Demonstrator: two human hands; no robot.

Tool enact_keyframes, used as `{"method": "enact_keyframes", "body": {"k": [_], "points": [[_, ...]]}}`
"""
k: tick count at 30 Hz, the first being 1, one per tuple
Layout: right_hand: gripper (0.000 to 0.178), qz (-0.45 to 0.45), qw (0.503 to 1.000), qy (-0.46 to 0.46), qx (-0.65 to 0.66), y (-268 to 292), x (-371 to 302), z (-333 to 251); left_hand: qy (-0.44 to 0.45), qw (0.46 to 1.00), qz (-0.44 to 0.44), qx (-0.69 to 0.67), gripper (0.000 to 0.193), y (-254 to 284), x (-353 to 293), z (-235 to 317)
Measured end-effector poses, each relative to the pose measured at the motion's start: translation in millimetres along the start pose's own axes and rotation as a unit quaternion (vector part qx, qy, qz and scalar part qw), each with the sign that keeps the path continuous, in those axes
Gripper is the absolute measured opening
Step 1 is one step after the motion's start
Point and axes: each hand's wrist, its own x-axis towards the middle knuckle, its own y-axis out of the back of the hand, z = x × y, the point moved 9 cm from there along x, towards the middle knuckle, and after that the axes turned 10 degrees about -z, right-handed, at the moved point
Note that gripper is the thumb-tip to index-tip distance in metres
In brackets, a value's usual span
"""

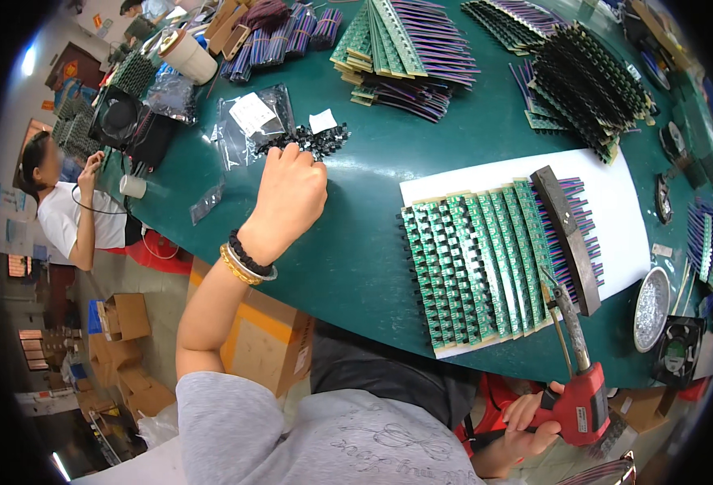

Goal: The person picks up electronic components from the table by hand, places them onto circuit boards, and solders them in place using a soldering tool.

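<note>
My left hand (292,190) reaches to the near edge of a pile of small black parts (324,141). Its fingers are curled under, back of the hand up, and whatever they pinch is hidden. My right hand (527,422) is wrapped around the handle of a red soldering gun (584,408). The gun's metal barrel and tip point up at the green circuit board strips (485,259), which lie side by side on a white sheet (627,218). Black parts sit on the left strips. A dark metal bar (566,238) lies across the right-hand strips and their purple wires.
Stacked wired boards (389,48) and boards with black parts (586,85) lie at the back. A clear plastic bag (251,121) is beside the pile. A silver dish (652,311) stands at right, a white cup (132,187) at left. A co-worker (73,202) sits at left.
</note>
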Motion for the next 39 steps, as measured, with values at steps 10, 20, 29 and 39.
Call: {"method": "enact_keyframes", "body": {"k": [10, 20, 29, 39], "points": [[0.060, 0.045, 0.997, -0.066, 0.016, -48, 15, -1, -0.340, 0.807, 0.121, -0.468, 0.015, 130, -58, 181], [0.079, -0.103, 0.969, -0.185, 0.128, -48, 1, 12, -0.381, 0.720, 0.141, -0.562, 0.026, 127, -75, 228], [0.075, -0.243, 0.950, -0.130, -0.146, -44, 3, 7, -0.395, 0.777, 0.105, -0.478, 0.032, 123, -82, 236], [0.078, -0.355, 0.928, 0.075, -0.089, -55, 15, -11, -0.418, 0.762, 0.083, -0.488, 0.037, 123, -81, 241]]}}
